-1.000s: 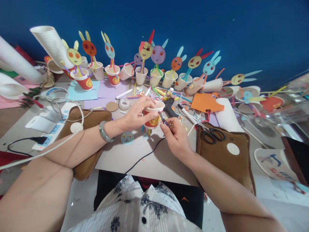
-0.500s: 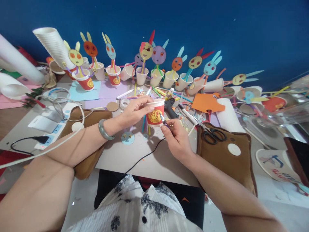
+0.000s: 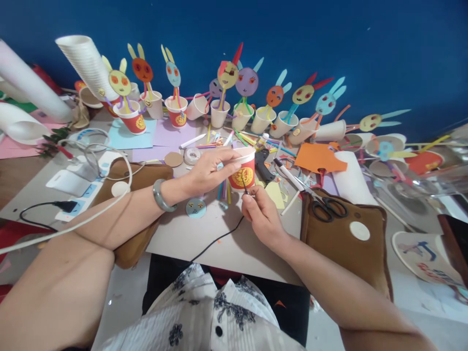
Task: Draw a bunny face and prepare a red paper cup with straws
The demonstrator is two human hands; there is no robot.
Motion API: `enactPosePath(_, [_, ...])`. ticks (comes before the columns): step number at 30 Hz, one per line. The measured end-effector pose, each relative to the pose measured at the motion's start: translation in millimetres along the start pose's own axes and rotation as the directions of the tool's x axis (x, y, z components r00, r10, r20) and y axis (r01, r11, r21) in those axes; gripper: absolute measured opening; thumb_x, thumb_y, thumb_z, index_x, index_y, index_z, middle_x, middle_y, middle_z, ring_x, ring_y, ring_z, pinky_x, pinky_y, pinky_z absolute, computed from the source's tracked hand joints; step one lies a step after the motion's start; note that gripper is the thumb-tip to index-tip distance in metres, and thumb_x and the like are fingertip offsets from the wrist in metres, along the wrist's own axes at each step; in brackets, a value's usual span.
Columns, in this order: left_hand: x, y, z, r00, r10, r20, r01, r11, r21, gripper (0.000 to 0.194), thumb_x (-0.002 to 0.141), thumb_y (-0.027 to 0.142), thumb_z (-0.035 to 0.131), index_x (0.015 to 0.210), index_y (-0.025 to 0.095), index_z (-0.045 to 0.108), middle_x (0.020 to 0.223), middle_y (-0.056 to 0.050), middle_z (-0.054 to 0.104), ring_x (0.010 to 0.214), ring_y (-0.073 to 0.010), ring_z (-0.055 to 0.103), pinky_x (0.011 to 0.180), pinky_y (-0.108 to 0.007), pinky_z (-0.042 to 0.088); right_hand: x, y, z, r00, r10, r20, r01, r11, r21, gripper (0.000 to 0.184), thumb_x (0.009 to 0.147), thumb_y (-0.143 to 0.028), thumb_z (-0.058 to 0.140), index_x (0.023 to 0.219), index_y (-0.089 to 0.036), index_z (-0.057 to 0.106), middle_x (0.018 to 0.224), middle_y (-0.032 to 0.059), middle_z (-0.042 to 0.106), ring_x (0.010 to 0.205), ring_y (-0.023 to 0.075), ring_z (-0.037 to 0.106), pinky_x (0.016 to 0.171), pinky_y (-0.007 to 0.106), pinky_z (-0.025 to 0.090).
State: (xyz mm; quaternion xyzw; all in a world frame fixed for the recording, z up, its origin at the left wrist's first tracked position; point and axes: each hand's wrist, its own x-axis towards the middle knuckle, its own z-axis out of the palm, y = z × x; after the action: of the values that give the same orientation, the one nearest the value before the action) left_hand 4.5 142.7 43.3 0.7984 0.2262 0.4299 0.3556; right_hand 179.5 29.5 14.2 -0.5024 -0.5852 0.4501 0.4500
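A red paper cup (image 3: 243, 174) with a gold emblem stands upright between my hands. My left hand (image 3: 215, 169) has its thumb and fingers closed on the cup's rim from the left. Pinched in my right hand (image 3: 262, 208) is a small knife (image 3: 245, 187) with a thin blade, its tip against the cup's emblem. Most of its handle is hidden by my fingers. Below the cup, a light blue paper face (image 3: 196, 208) and a smaller blue disc (image 3: 223, 206) lie on the table (image 3: 204, 239).
Behind stands a row of cups with paper rabbit heads (image 3: 246, 82). A black glue gun (image 3: 263, 165) and scissors (image 3: 329, 208) lie to the right, the scissors on a brown pad (image 3: 343, 243). A power strip (image 3: 78, 195) and cables (image 3: 127, 170) are left. A black cord (image 3: 215, 239) crosses the front.
The view has shifted slightly, moving the scene a little to the right. The knife's tip has moved lower on the emblem, and its handle has turned more into my right hand.
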Motion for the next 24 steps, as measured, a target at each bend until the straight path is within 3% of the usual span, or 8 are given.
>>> enactPosePath(7, [-0.9,1.3,1.3,0.999,-0.032,-0.004,0.032,0.999,0.01,0.031,0.098,0.044,0.054,0.089,0.018,0.068,0.086,-0.003,0.071,0.08,-0.0152,0.06,0.076,-0.03,0.049,1.4,-3.2,3.1,1.0,-0.008,0.0,0.008,0.998,0.06,0.042,0.097,-0.065,0.05,0.086,-0.026,0.041,0.056,-0.0098,0.039,0.046,0.009,0.03,0.045,0.026,0.025])
enactPosePath(16, [-2.9,-2.8,-2.4,0.988,0.152,0.001,-0.151,0.98,0.131,0.026,0.094,0.021,0.037,0.096,0.018,0.063,0.093,-0.006,0.067,0.088,-0.0193,0.057,0.083,-0.037,0.048,-3.5,-5.8,5.9,0.999,-0.008,0.04,0.005,0.997,0.074,0.043,0.096,-0.067,0.049,0.086,-0.026,0.041,0.057,-0.0088,0.039,0.047,0.0096,0.031,0.045,0.026,0.026])
enactPosePath(24, [-2.1,0.6,-2.6,0.996,0.087,-0.031,-0.08,0.979,0.189,0.015,0.096,0.024,0.043,0.096,0.019,0.057,0.09,-0.004,0.065,0.08,-0.0165,0.057,0.077,-0.033,0.05,-3.8,-3.0,6.1,0.999,-0.035,0.028,0.031,0.993,0.117,0.04,0.098,-0.064,0.049,0.088,-0.026,0.043,0.054,-0.0091,0.039,0.046,0.0096,0.03,0.044,0.026,0.024])
